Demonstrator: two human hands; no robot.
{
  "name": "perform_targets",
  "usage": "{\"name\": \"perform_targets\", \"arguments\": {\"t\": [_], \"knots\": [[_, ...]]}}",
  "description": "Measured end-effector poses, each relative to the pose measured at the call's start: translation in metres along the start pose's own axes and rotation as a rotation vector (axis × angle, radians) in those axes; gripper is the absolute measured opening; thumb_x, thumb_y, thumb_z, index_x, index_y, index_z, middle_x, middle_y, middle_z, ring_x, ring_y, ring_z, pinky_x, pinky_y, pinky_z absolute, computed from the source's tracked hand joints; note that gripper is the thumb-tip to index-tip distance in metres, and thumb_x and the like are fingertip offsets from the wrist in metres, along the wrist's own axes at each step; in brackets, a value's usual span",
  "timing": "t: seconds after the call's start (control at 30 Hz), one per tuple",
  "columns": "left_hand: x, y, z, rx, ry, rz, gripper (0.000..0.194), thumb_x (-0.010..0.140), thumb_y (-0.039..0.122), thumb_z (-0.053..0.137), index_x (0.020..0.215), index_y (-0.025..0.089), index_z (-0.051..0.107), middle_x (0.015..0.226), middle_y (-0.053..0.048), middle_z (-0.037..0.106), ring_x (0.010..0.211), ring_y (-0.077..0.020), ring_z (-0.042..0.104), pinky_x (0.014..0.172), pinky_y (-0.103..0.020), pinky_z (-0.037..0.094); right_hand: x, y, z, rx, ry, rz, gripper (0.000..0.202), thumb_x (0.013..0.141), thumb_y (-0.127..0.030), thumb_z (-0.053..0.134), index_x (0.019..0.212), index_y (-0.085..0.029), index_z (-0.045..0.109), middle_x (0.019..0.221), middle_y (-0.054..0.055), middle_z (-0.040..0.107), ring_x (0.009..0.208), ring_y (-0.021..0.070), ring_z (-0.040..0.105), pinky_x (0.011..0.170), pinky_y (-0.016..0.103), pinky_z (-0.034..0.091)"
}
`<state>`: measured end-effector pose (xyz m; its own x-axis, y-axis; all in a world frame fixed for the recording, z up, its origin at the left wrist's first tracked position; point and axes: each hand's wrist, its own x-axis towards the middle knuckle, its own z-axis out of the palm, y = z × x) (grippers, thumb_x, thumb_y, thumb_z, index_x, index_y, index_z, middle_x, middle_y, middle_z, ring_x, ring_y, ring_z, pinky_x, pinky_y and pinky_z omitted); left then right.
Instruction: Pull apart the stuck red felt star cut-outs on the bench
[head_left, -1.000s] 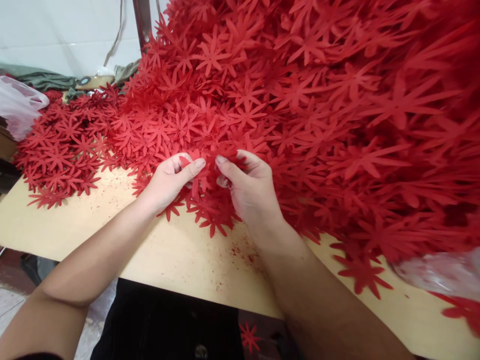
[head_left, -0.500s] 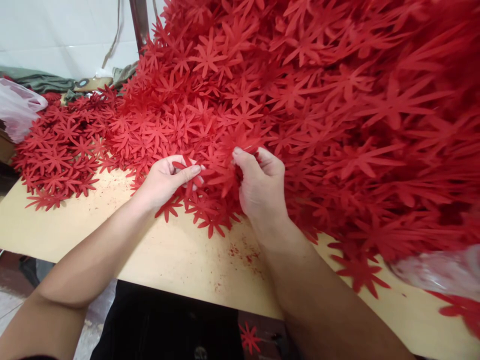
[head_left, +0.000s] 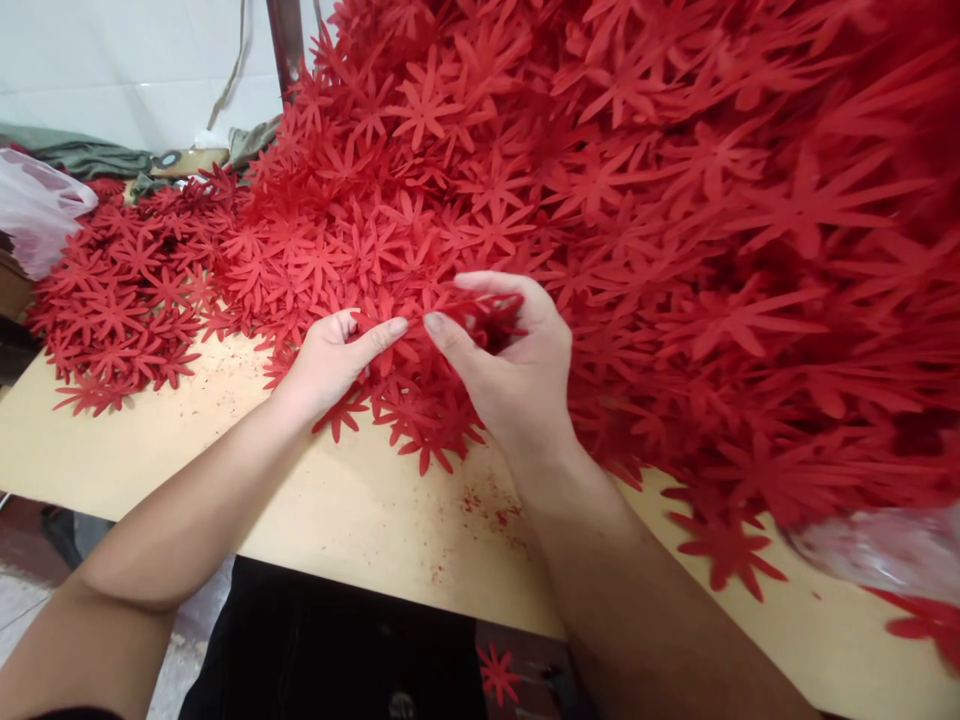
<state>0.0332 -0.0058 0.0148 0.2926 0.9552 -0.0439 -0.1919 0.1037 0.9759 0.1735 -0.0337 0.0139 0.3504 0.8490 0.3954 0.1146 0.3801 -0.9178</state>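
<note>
Both of my hands meet in front of a big heap of red flower-shaped cutouts with long narrow petals. My left hand pinches a red flower cutout between thumb and fingers, mostly hidden against the red heap. Close by on the right, my right hand curls around a red flower cutout, its thumb pointing toward the left thumb. How many layers each hand holds cannot be made out. Below the hands, loose flower cutouts lie at the heap's edge.
The pale tabletop carries red scraps. A smaller pile of darker red cutouts lies left, beside a white plastic bag. Clear plastic lies at the right. One cutout is below the table edge.
My right hand has shifted left and turned, with its thumb now close to my left thumb and its fingers more spread around the red cutout. My left hand stays nearly in place.
</note>
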Motion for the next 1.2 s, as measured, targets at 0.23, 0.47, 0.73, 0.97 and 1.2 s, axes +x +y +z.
{"name": "perform_targets", "arguments": {"t": [0.23,0.47,0.73,0.97,1.2], "knots": [[-0.004,0.003,0.007,0.042,0.027,-0.042,0.04,0.063,0.05,0.075,0.063,0.015,0.056,0.05,0.006,0.055,0.044,-0.0035,0.047,0.047,-0.017,0.039,-0.002,0.003,0.005,0.113,-0.211,0.16,0.032,0.059,-0.042,0.079,0.075,-0.02,0.062,0.067,-0.004,0.057,0.061,0.0077,0.052,0.061,0.024,0.048],[-0.003,0.0,0.005,0.077,-0.108,-0.039,0.049,0.073,0.062,0.059,0.059,0.015,0.053,0.049,0.004,0.055,0.042,-0.0033,0.047,0.044,-0.017,0.037,0.0,0.01,0.007,0.184,-0.212,0.297,0.029,0.058,-0.039,0.08,0.063,-0.019,0.06,0.064,-0.003,0.057,0.059,0.0079,0.052,0.062,0.025,0.047],[0.0,-0.002,-0.001,-0.001,-0.154,-0.009,0.034,0.061,0.042,0.078,0.074,0.015,0.063,0.067,0.003,0.069,0.062,-0.0087,0.063,0.067,-0.023,0.052,0.003,0.011,0.006,0.264,-0.106,0.299,0.026,0.063,-0.034,0.076,0.059,-0.02,0.054,0.055,-0.005,0.051,0.048,0.0049,0.042,0.044,0.02,0.035],[0.004,0.003,-0.003,0.075,-0.054,-0.016,0.031,0.057,0.036,0.081,0.068,0.014,0.062,0.061,0.002,0.068,0.053,-0.0058,0.058,0.054,-0.018,0.046,0.007,0.016,0.001,0.265,0.02,0.245,0.023,0.069,-0.023,0.07,0.064,-0.022,0.047,0.053,-0.008,0.042,0.042,0.0037,0.032,0.04,0.021,0.028],[0.008,-0.001,-0.008,0.197,0.123,0.054,0.048,0.055,0.051,0.078,0.05,0.016,0.045,0.042,0.007,0.048,0.04,-0.0025,0.04,0.043,-0.018,0.033,0.003,0.009,0.005,0.29,-0.069,0.261,0.028,0.063,-0.027,0.075,0.067,-0.021,0.048,0.058,-0.007,0.049,0.046,0.003,0.035,0.04,0.019,0.027]]}}
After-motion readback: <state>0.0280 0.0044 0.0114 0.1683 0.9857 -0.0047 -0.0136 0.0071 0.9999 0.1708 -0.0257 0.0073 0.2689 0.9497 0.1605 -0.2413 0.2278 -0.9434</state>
